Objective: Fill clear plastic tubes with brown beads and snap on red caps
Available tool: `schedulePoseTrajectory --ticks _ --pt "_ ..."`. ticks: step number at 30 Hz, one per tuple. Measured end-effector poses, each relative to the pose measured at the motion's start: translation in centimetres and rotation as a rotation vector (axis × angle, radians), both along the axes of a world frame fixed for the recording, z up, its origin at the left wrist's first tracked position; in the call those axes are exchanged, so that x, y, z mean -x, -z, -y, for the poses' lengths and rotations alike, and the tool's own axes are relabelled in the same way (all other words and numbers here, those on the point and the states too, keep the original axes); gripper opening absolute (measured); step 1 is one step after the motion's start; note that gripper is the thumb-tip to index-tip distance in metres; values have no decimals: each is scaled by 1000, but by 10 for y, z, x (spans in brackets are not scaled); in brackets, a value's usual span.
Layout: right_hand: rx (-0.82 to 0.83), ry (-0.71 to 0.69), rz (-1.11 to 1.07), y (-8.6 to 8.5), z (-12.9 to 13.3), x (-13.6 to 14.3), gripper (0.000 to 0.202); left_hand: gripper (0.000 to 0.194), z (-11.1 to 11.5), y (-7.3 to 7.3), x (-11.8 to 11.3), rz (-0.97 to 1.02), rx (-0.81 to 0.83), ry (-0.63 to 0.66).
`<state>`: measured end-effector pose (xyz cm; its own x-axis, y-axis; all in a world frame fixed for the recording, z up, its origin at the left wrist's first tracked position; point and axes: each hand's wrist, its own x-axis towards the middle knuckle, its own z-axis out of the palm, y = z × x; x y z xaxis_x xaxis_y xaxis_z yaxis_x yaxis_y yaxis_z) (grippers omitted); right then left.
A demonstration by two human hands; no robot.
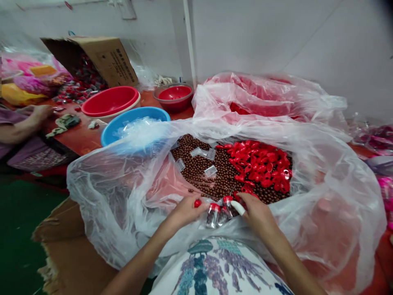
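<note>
My left hand (pixel 188 212) is closed around a small red piece (pixel 197 203) that shows between its fingers. My right hand (pixel 256 211), with a white cover on one digit, is curled in beside a small clear container with a red top (pixel 228 200). Red shows at its fingertips, but what it grips is hard to make out. Between the hands stand more such containers (pixel 213 215), dark inside. Just beyond lie many brown beads or balls (pixel 202 180) in a clear plastic sheet (pixel 107 184), with glossy red pieces (pixel 260 164) heaped at the right.
Small clear boxes (pixel 210 171) lie on the brown balls. Behind are a blue basin (pixel 106 133) of clear pieces, red basins (pixel 110 100) and a red-filled bag (pixel 267 96). A cardboard box (pixel 115 61) spills red-topped items. At left, a co-worker's arm (pixel 18 127) rests by the table.
</note>
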<state>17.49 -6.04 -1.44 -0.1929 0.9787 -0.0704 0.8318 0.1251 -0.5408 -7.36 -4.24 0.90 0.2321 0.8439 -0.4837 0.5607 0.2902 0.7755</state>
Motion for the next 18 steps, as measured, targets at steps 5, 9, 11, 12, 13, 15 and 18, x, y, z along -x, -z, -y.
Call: schedulePoseTrajectory --ticks 5,9,11,12,13,15,18 --pt "34 -48 41 1 3 24 65 63 11 -1 -24 -330 -120 197" --pt "141 -41 -50 -4 11 9 42 68 15 -6 -36 -341 -168 282" --pt "223 -68 -86 -8 20 0 21 56 17 -7 -37 -294 -189 332" --pt "266 -76 -105 -10 26 -3 17 52 19 -7 -37 -280 -180 356" --pt "302 -76 -124 -11 32 -4 15 50 19 -6 -38 -274 -164 376" --pt "343 -51 -164 -11 42 -2 20 55 21 -2 -39 -265 -131 399" --pt "339 14 -265 -6 50 7 30 70 20 6 -42 -170 -109 394"
